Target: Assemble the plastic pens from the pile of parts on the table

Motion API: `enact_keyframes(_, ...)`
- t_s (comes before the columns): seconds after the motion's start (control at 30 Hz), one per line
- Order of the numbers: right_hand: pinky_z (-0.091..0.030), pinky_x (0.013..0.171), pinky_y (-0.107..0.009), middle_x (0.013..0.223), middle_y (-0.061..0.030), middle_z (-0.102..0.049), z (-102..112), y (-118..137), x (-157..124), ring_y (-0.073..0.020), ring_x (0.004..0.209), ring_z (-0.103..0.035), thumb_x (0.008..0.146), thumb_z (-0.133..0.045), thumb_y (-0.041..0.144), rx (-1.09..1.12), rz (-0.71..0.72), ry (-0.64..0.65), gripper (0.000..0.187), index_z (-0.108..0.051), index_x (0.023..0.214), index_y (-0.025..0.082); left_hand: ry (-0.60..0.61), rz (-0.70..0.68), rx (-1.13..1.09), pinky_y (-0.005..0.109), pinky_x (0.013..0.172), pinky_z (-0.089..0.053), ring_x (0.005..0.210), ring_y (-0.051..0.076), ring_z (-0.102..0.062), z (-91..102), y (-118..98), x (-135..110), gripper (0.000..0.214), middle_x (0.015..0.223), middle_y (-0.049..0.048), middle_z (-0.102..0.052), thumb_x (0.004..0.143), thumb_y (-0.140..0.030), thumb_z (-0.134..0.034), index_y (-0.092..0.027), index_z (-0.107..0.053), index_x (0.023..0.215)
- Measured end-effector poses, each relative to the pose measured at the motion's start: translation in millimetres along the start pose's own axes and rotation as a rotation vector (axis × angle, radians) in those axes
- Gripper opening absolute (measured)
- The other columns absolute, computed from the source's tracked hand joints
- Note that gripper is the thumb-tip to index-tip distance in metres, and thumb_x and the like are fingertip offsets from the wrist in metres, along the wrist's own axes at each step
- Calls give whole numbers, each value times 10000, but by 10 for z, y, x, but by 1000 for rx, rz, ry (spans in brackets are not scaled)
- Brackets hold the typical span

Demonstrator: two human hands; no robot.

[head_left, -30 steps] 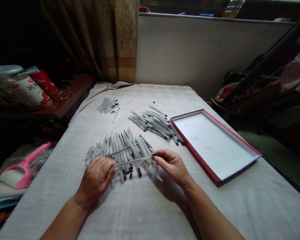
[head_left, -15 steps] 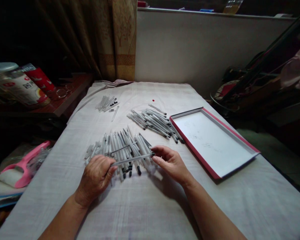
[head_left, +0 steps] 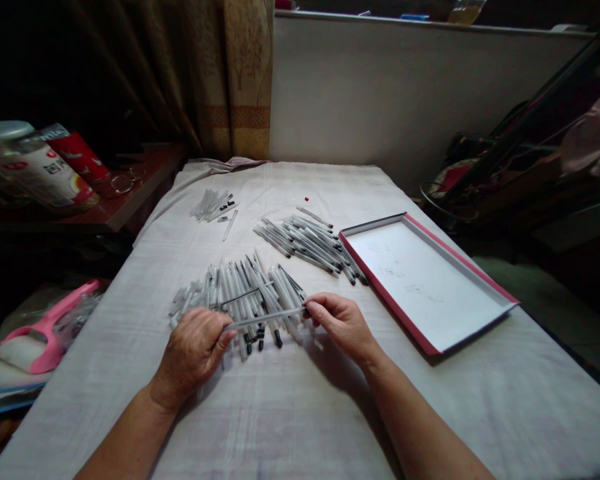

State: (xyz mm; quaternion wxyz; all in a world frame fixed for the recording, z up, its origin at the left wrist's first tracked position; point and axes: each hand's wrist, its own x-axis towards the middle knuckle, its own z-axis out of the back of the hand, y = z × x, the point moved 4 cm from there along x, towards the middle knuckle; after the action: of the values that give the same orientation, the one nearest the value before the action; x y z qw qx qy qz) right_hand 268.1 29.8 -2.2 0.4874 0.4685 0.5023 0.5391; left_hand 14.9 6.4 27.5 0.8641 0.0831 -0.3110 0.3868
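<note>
In the head camera's view, a person's bare left hand (head_left: 195, 343) and right hand (head_left: 337, 323) hold a slim, translucent grey pen (head_left: 266, 319) level between them, above the near edge of a loose pile of clear and grey plastic pens (head_left: 233, 283) on a desk (head_left: 260, 413) draped in pale checked cloth. The left fist is curled round one end; the right thumb and fingertips pinch the dark opposite end. Beyond lies a second heap of black-ended translucent pens (head_left: 307, 245), its right edge close beside a shallow rectangular tray (head_left: 450, 293) with red sides and a white floor; whether they touch is hard to tell. Farther off, to the left, is a small cluster of thin pale plastic pieces (head_left: 211, 205) with a few small black bits (head_left: 231, 203), and a tiny red piece (head_left: 307, 199) rests near the far edge. The likeliest mishap is a slip: the right hand's narrow pinch could lose the slender end, dropping the pen among its lookalikes. Pulling too hard could fling a part loose, and a low left wrist might scatter the crowded near pile, whose round barrels would probably roll.
</note>
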Motion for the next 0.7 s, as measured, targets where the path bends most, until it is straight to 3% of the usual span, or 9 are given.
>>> enact_keyframes(0.27, -563, 755, -325, 844, -53, -757, 188, 42, 38, -192, 804, -695, 770, -715, 322, -36, 150, -101, 138, -740, 837, 204, 12, 13, -3, 322, 695, -440, 577, 162, -537, 58, -29, 25, 349, 588, -4, -592, 995, -271, -386, -218, -564, 699)
enact_keyframes(0.43, -541, 694, -327, 829, -70, -766, 284, -83, 76, -202, 733, -685, 805, -653, 333, -335, 144, -229, 172, -752, 841, 197, -13, 29, -24, 317, 702, -453, 604, 159, -566, 51, -20, 29, 343, 620, 5, -625, 1001, -285, -388, -213, -586, 730)
enact_keyframes(0.53, -528, 738, -335, 820, -67, -760, 262, -113, 78, -210, 758, -687, 816, -634, 290, -529, 183, -195, 142, -755, 800, 217, -20, 41, -31, 312, 694, -455, 611, 161, -575, 38, 6, 19, 344, 637, 10, -639, 1006, -302, -391, -215, -590, 739)
enact_keyframes(0.7, -514, 786, -347, 878, -68, -768, 249, -108, 54, -219, 813, -698, 840, -602, 255, -663, 161, -133, 157, -753, 870, 226, -8, 52, -47, 302, 683, -457, 604, 159, -569, 29, 34, 3, 318, 626, 3, -625, 1002, -293, -412, -212, -586, 748)
